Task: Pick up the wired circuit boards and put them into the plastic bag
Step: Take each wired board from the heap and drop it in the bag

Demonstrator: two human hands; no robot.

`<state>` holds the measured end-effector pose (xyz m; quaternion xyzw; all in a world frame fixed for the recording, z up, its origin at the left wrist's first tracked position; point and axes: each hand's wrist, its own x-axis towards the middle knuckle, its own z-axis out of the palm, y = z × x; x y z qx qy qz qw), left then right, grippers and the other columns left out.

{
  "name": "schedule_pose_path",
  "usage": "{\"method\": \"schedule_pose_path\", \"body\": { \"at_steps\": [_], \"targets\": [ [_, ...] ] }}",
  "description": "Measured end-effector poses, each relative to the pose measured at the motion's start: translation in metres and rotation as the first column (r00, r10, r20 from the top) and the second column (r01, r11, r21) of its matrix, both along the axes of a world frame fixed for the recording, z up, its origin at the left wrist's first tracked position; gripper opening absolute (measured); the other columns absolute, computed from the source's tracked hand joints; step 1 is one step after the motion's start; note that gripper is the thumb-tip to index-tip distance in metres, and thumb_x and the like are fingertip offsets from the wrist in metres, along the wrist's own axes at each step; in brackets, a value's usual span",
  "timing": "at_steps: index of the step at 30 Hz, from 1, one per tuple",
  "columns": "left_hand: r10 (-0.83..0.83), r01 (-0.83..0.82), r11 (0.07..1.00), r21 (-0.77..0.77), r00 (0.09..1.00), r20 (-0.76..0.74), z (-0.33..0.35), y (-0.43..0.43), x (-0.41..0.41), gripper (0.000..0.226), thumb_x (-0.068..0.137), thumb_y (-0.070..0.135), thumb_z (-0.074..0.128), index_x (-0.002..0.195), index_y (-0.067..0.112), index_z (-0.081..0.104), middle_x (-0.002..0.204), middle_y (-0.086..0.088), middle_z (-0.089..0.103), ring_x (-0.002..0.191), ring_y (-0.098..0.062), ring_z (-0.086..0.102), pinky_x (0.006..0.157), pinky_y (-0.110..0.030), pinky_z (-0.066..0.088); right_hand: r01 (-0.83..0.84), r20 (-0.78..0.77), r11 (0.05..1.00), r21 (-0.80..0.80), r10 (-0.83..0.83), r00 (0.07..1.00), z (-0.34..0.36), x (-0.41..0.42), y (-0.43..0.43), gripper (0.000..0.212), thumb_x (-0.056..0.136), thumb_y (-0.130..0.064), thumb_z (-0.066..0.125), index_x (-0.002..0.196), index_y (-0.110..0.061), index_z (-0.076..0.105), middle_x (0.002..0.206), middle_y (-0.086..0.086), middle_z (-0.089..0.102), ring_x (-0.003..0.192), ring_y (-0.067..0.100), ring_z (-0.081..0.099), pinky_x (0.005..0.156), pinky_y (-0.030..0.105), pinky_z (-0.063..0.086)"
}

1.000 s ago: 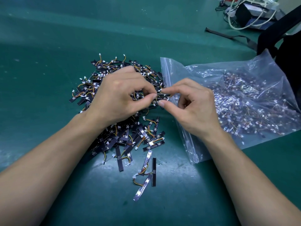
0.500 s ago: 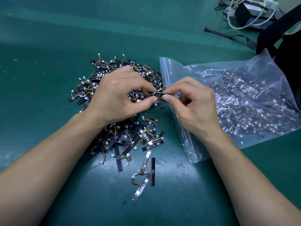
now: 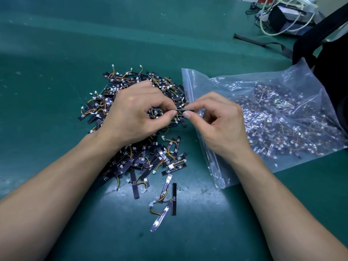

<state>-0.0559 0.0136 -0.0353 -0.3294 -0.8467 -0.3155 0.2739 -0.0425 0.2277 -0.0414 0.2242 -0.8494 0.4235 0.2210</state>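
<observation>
Your left hand [image 3: 135, 113] and right hand [image 3: 220, 123] meet near the middle of the view, and each pinches one end of the same held board [image 3: 183, 110] between thumb and forefinger. It is a thin dark strip seen almost edge-on. It lies level, running from 9 o'clock to 3 o'clock between your fingertips. The other fingers of both hands are curled in and hold nothing else that I can make out.

The held board sits just above the pile of wired circuit boards [image 3: 150, 162]. The pile spreads under your left hand, showing past it from 12 o'clock round through 9 to 6 o'clock. A few stray boards [image 3: 174, 198] lie apart from the pile at 6 o'clock of the held board, on the green mat [image 3: 56, 63].

The plastic bag [image 3: 282, 102] lies flat at 3 o'clock of your right hand and already holds many boards. Its zip edge runs from 12 o'clock down to 6 o'clock, passing under your right hand. The right end of the held board reaches that edge; I cannot tell whether it is inside the mouth.

At 1 o'clock, far across the mat, lie a black strap [image 3: 263, 42], white cables [image 3: 286, 29] and a black backpack [image 3: 331, 59].
</observation>
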Motion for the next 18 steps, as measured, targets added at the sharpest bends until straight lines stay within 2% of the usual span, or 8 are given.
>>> {"method": "schedule_pose_path", "body": {
  "at_steps": [7, 15, 18],
  "targets": [
    [-0.020, 0.020, 1.000, -0.006, 1.000, -0.007, 0.0003, -0.0002, -0.0005, 0.010, 0.087, 0.018, 0.080, 0.090, 0.009, 0.079, 0.077, 0.001, 0.073, 0.067, -0.022, 0.055, 0.068, -0.028, 0.043, -0.002, -0.011, 1.000, 0.007, 0.002, 1.000, 0.0018, 0.0004, 0.0027, 0.002, 0.087, -0.009, 0.079, 0.087, -0.010, 0.077, 0.083, -0.006, 0.062, 0.054, 0.004, 0.046, 0.060, 0.012, 0.035],
    [0.004, -0.004, 1.000, -0.006, 1.000, 0.017, 0.0001, -0.0008, -0.0004, 0.007, 0.088, 0.015, 0.078, 0.083, 0.010, 0.077, 0.074, 0.001, 0.071, 0.067, -0.018, 0.050, 0.067, -0.027, 0.041, 0.003, -0.003, 1.000, -0.018, -0.003, 1.000, -0.0009, 0.0005, 0.0014, 0.015, 0.082, -0.013, 0.083, 0.096, -0.015, 0.078, 0.089, -0.006, 0.064, 0.048, 0.012, 0.049, 0.053, 0.017, 0.038],
    [-0.002, 0.002, 1.000, -0.002, 1.000, 0.010, 0.0011, -0.0009, -0.0004, 0.007, 0.088, 0.013, 0.078, 0.083, 0.009, 0.077, 0.074, 0.000, 0.070, 0.067, -0.019, 0.051, 0.068, -0.027, 0.041, 0.001, -0.002, 1.000, -0.027, -0.002, 1.000, -0.0009, -0.0002, 0.0002, 0.013, 0.083, -0.012, 0.083, 0.095, -0.015, 0.078, 0.088, -0.003, 0.066, 0.048, 0.014, 0.049, 0.053, 0.016, 0.038]
  ]
}}
